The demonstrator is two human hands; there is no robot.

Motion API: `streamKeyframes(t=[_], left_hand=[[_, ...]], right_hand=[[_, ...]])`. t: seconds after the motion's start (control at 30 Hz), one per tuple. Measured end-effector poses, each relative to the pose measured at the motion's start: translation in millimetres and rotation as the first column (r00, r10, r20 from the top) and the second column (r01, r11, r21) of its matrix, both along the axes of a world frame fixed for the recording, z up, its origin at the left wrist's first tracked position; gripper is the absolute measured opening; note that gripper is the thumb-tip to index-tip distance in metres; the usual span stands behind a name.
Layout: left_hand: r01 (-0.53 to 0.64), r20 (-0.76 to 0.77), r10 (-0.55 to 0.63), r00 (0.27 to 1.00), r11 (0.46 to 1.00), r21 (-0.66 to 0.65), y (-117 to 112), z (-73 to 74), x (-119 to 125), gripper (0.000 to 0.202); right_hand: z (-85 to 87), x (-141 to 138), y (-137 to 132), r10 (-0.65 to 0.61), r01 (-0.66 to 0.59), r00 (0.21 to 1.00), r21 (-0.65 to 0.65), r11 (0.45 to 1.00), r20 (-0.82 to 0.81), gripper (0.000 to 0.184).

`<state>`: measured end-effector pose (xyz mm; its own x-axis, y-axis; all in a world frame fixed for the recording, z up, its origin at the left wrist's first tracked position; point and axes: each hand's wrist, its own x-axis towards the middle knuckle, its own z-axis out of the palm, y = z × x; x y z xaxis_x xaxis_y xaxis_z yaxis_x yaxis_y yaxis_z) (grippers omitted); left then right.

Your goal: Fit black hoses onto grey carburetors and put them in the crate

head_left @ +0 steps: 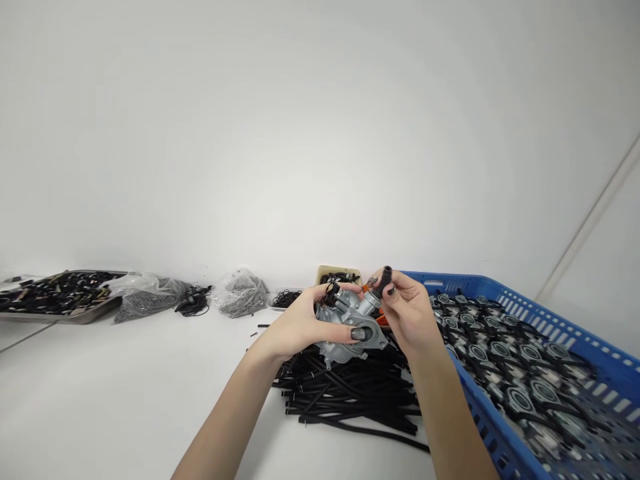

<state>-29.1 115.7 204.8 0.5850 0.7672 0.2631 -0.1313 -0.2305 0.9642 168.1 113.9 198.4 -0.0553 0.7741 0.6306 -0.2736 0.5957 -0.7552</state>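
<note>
White worktop (125, 400): a smooth, pale surface runs back to a plain wall (280, 147), with a seam (590, 217) slanting up at right.
Left hand (303, 323): curved partway open around a grey metal carburettor (337, 351), its thumb laid across the front by the round opening, its fingers behind.
Right hand (410, 310): drawn into a pinch, thumb and fingers on the black cap (385, 281) atop the part's upper neck.
Carburettor's place: raised and tilted between both hands, over a heap of black hoses (350, 393).
Blue crate (520, 303): at right, its perforated walls enclose rows of metal-and-black parts (500, 350); the right forearm hides some of its near side.
Back row, left to right: a metal tray (95, 315) of small dark pieces, a clear bag (150, 293) of grey bits, a black tangle (193, 301), a second bag (241, 293), then black rings (286, 299).
Blocked from sight: hands and carburettor cover much of a cream bin (323, 273) and an orange object (382, 320), too hidden to identify.
</note>
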Motion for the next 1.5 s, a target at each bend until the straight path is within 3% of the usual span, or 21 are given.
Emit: streamKeyframes(t=[0.13, 0.33, 0.53, 0.67, 0.8, 0.9, 0.97, 1.03, 1.13, 1.23, 1.33, 1.5], left_hand=[[0.077, 0.063, -0.072, 0.995, 0.994, -0.079, 6.0, -8.2, 1.6, 0.071], [0.122, 0.102, -0.11, 0.989, 0.984, -0.127, 7.7, -9.4, 3.3, 0.074], [0.098, 0.154, -0.077, 0.985, 0.987, -0.131, 6.3, -4.8, 2.7, 0.071], [-0.024, 0.305, 0.063, 0.95, 0.991, -0.129, 2.8, 1.3, 1.3, 0.081], [-0.257, 0.506, 0.337, 0.794, 0.94, -0.223, -0.6, 9.8, -5.9, 0.075], [-0.353, 0.612, 0.503, 0.61, 0.864, -0.358, -0.7, 16.9, -14.8, 0.061], [-0.331, 0.654, 0.591, 0.473, 0.807, -0.489, 1.5, 20.8, -20.7, 0.054], [-0.283, 0.682, 0.661, 0.313, 0.75, -0.598, 5.3, 23.3, -25.8, 0.05], [-0.259, 0.708, 0.699, 0.103, 0.706, -0.66, 12.0, 24.8, -33.3, 0.047], [-0.286, 0.724, 0.689, 0.023, 0.699, -0.656, 15.8, 25.6, -41.5, 0.041], [-0.325, 0.728, 0.685, -0.02, 0.684, -0.653, 14.8, 27.0, -47.7, 0.036], [-0.339, 0.749, 0.662, -0.042, 0.695, -0.633, 9.4, 28.9, -48.3, 0.033]], right_hand=[[1.3, 0.1, 0.6, -0.028, 0.025, 0.999, 0.093, 0.995, 0.029, 0.031], [-2.7, -2.8, 3.6, 0.004, -0.003, 1.0, 0.071, 0.997, -0.011, 0.029], [-3.2, 5.7, 10.2, -0.049, 0.05, 0.999, 0.031, 0.998, -0.01, 0.028], [-1.7, 17.9, 18.0, -0.228, 0.23, 0.97, 0.017, 0.973, -0.081, 0.023], [-3.3, 34.8, 28.3, -0.409, 0.41, 0.911, 0.0, 0.912, -0.048, 0.022], [-9.2, 46.9, 40.1, -0.454, 0.467, 0.866, -0.012, 0.884, 0.211, 0.024], [-17.0, 51.1, 50.2, -0.449, 0.505, 0.757, 0.011, 0.863, 0.474, 0.022], [-28.5, 50.0, 61.6, -0.385, 0.512, 0.583, 0.044, 0.858, 0.715, 0.022], [-51.5, 39.0, 79.9, -0.213, 0.425, 0.361, 0.044, 0.904, 0.908, 0.027], [-75.7, 23.8, 97.4, -0.156, 0.365, 0.284, 0.044, 0.93, 0.946, 0.022], [-94.6, 11.8, 110.3, -0.193, 0.376, 0.242, 0.091, 0.922, 0.951, 0.019], [-115.9, -7.9, 116.2, -0.303, 0.388, 0.181, 0.215, 0.896, 0.936, 0.032]])
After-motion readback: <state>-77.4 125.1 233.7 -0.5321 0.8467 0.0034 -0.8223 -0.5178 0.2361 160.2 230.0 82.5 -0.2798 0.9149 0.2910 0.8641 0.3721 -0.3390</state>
